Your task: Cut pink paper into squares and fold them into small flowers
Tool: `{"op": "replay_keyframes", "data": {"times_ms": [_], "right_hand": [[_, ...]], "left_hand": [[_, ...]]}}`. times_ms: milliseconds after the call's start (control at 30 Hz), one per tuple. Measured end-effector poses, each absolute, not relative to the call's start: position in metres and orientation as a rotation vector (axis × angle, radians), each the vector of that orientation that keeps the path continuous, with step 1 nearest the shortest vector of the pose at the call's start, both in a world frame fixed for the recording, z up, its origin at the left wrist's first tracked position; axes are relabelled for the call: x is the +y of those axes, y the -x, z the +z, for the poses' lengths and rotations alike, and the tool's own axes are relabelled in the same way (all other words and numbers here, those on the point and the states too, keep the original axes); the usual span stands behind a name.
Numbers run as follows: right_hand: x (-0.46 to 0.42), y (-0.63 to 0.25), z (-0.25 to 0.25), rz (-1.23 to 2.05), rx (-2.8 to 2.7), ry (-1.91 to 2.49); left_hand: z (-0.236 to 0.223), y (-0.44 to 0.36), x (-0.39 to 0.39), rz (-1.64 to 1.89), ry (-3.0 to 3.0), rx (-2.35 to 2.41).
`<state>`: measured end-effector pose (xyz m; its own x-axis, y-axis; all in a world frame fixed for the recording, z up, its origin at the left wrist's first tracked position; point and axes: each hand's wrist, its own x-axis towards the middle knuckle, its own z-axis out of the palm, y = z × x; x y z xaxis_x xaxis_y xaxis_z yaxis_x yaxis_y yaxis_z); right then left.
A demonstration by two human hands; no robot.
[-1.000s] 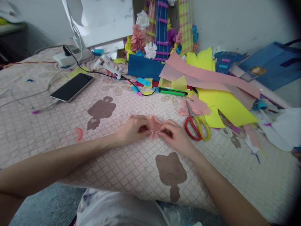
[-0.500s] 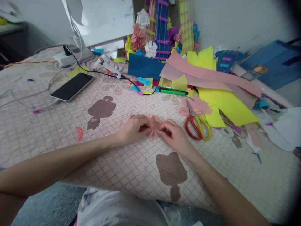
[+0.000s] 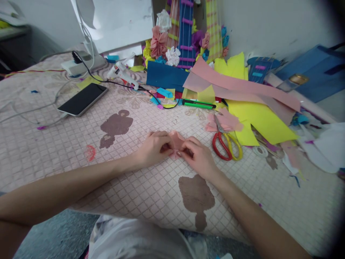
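A small piece of pink paper (image 3: 176, 139) is pinched between both hands just above the patterned tablecloth (image 3: 151, 190). My left hand (image 3: 155, 148) grips its left side, thumb and fingertips closed. On the other side, my right hand (image 3: 198, 155) pinches the paper's right part, its fingertips near those of the left. The paper's lower edge looks gathered, partly hidden by the fingers. Right of my right hand lie scissors (image 3: 225, 144) with one red and one yellow handle, their blades over a few pink paper pieces (image 3: 229, 121).
A phone (image 3: 83, 99) on a cable lies at left, near a white glue gun (image 3: 124, 76) and a power strip (image 3: 82, 64). A green cutter (image 3: 198, 104), yellow sheets (image 3: 261, 120) and pink strips (image 3: 242, 84) lie behind the scissors. Paper flowers (image 3: 159, 42) stand at the back.
My fingertips have drawn closer together, and the paper's lower edge has become more bunched between them. Other things on the table stay in place.
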<state>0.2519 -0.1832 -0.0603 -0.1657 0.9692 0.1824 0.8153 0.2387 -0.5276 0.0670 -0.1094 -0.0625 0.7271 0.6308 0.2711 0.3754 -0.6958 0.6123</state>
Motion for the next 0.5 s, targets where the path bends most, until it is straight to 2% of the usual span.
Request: {"op": "replay_keyframes", "data": {"times_ms": [333,500], "right_hand": [[-0.183,-0.2517,-0.0599,0.426,-2.032,1.63],[-0.1844,-0.2547,-0.0538,0.56,-1.997,1.545]], "left_hand": [[-0.059,-0.0676,-0.1112,0.664,-2.387,0.756],[-0.0535,-0.0623,-0.1084,0.611,-2.258,0.691]]}}
